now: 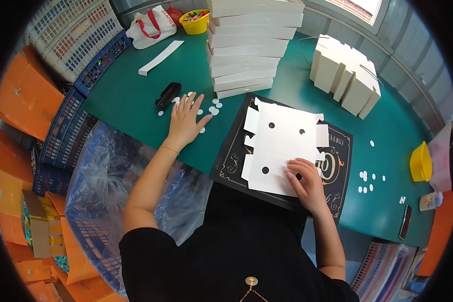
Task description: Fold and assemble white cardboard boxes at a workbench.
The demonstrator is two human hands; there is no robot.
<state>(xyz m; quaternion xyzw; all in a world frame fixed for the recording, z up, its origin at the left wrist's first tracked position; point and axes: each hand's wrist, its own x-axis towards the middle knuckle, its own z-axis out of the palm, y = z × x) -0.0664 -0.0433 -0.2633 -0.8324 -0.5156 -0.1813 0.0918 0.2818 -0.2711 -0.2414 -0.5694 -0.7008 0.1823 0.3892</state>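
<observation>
1. Now the right hand (pixel 307 182) lies on a flat white cardboard cut-out (pixel 282 146) with round holes in it. Its fingers are bent and press down on the near right corner, holding nothing.
2. That cut-out lies on a black board (pixel 337 166) with gold curly lines, on the green counter (pixel 131 95), right in front of the person.
3. Over on the other side, the left hand (pixel 184 123) lies flat on the counter with its fingers spread wide. It holds nothing.
4. Little white paper dots (pixel 214 108) lie around the left hand's fingertips, and a black hole punch (pixel 167 94) sits just beside them.
5. A tall stack of flat white boxes (pixel 251 45) stands behind the cut-out. More folded white boxes (pixel 345 73) stand to the right.
6. A yellow bowl (pixel 195 21) at the far edge holds small colourful things, too small to tell.
7. A white bag with red handles (pixel 151 25) sits beside that bowl.
8. Another yellow bowl (pixel 421 162) sits at the right edge; I cannot tell what is inside.
9. A blue crate (pixel 93 201) lined with clear plastic stands on the left, below the counter.
10. Orange paper bags (pixel 27 98) lie further left.
</observation>
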